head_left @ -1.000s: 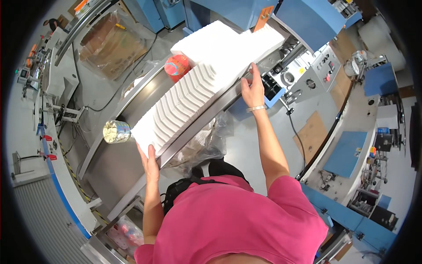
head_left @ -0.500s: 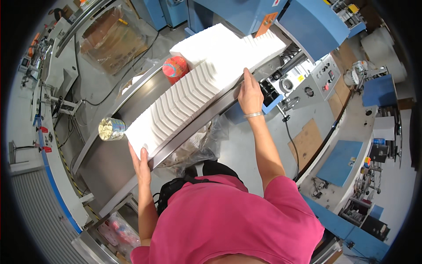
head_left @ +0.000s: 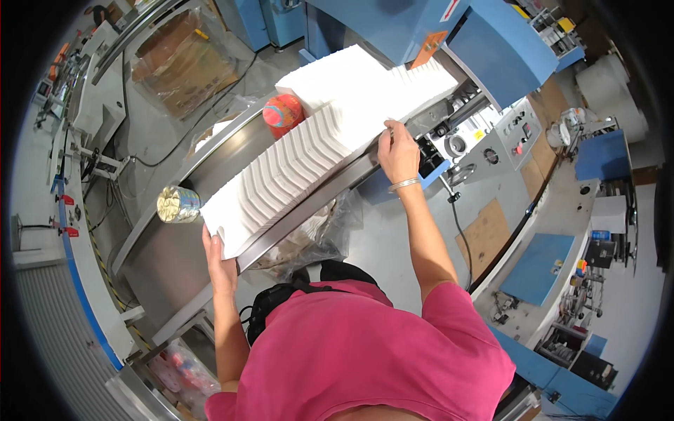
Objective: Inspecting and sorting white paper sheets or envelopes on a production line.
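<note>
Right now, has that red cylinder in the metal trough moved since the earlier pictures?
No, it appears not. Judged against the trough's far rim, the red cylinder keeps its place; the whole view has shifted slightly.

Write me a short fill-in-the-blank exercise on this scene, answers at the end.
1. The stack against the left hand is ____ in colour.
2. A bracelet circles the ____ wrist.
3. The gold-ended cylinder sits nearer the ____ hand.
4. The other cylinder, beside the stack, is mostly ____.

Missing words: white; right; left; red.
</note>
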A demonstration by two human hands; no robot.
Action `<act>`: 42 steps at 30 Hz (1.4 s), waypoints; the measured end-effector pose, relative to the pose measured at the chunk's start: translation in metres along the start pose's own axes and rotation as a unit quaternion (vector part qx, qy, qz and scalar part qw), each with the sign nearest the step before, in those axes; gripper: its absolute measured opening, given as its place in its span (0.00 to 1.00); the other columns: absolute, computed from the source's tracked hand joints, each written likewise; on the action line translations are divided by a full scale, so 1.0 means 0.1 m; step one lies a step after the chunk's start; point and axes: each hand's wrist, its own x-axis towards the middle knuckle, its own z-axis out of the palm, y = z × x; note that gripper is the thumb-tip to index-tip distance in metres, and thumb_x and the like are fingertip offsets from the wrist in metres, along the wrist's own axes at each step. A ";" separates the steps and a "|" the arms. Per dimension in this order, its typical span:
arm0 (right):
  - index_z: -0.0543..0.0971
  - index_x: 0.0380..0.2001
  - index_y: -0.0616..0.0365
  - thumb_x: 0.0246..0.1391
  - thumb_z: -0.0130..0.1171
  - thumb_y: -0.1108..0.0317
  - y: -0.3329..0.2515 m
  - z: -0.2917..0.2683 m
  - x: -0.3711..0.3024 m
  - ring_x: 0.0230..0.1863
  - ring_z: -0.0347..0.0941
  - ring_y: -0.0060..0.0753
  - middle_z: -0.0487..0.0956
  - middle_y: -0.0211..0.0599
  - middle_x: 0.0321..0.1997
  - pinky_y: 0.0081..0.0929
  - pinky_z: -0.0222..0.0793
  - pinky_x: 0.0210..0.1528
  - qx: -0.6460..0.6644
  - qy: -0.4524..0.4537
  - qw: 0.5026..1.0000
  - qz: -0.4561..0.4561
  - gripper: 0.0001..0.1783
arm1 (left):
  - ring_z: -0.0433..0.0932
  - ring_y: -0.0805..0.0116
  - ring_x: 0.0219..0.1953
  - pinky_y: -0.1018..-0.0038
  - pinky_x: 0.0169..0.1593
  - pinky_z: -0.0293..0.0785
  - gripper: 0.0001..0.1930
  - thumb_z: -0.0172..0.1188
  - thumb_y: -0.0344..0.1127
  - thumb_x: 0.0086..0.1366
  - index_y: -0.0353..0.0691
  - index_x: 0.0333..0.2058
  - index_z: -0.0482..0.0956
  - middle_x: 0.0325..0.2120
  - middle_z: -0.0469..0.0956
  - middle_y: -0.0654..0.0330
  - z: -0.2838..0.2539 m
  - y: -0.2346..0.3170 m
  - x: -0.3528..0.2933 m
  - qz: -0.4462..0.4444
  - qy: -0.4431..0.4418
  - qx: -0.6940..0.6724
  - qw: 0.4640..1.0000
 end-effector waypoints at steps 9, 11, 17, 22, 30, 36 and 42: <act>0.74 0.45 0.70 0.47 0.59 0.41 -0.04 -0.12 0.47 0.27 0.77 0.41 0.78 0.47 0.22 0.31 0.71 0.32 0.024 -0.282 0.950 0.134 0.38 | 0.54 0.63 0.64 0.68 0.66 0.45 0.36 0.54 0.43 0.65 0.34 0.64 0.48 0.62 0.55 0.54 -0.14 0.00 0.23 -0.098 -0.034 0.082 0.991; 0.62 0.56 0.76 0.47 0.60 0.40 -0.04 -0.15 0.63 0.22 0.76 0.25 0.78 0.44 0.24 0.19 0.62 0.15 0.063 -0.411 0.889 0.191 0.49 | 0.52 0.62 0.65 0.69 0.66 0.45 0.40 0.56 0.45 0.63 0.33 0.65 0.44 0.63 0.54 0.52 0.00 0.09 0.21 -0.092 -0.032 0.173 0.980; 0.41 0.64 0.72 0.44 0.64 0.40 0.00 -0.12 0.82 0.27 0.79 0.28 0.66 0.56 0.56 0.15 0.55 0.11 0.160 -0.535 0.791 0.251 0.63 | 0.57 0.60 0.62 0.68 0.64 0.51 0.47 0.64 0.46 0.57 0.33 0.64 0.43 0.60 0.59 0.50 0.10 0.17 0.25 -0.094 -0.038 0.221 0.970; 0.47 0.62 0.72 0.38 0.68 0.40 -0.14 -0.08 0.77 0.18 0.71 0.21 0.71 0.49 0.45 0.13 0.55 0.10 0.086 -0.545 0.802 0.227 0.63 | 0.63 0.64 0.58 0.68 0.60 0.59 0.41 0.65 0.42 0.54 0.36 0.61 0.52 0.55 0.66 0.53 0.12 0.29 0.23 -0.041 -0.078 0.222 0.971; 0.61 0.54 0.68 0.34 0.67 0.35 -0.65 0.16 0.26 0.17 0.67 0.19 0.74 0.33 0.31 0.18 0.60 0.14 0.055 -0.584 0.795 0.152 0.54 | 0.65 0.66 0.57 0.71 0.62 0.55 0.34 0.63 0.37 0.57 0.32 0.58 0.58 0.54 0.68 0.55 -0.59 0.59 0.09 -0.106 -0.025 0.213 0.971; 0.59 0.56 0.71 0.37 0.65 0.36 -1.47 0.60 -0.26 0.22 0.75 0.26 0.78 0.44 0.33 0.21 0.69 0.22 0.101 -0.622 0.775 0.052 0.55 | 0.54 0.62 0.64 0.70 0.66 0.46 0.43 0.63 0.39 0.58 0.31 0.64 0.47 0.61 0.58 0.53 -1.67 0.82 -0.24 -0.112 0.037 0.169 0.979; 0.55 0.57 0.76 0.36 0.65 0.35 -1.76 0.70 0.05 0.25 0.78 0.28 0.78 0.46 0.37 0.22 0.68 0.22 0.062 -0.635 0.770 0.031 0.60 | 0.52 0.63 0.65 0.71 0.66 0.45 0.43 0.64 0.38 0.57 0.32 0.64 0.47 0.62 0.55 0.53 -1.69 0.77 -0.17 -0.058 0.080 0.207 0.973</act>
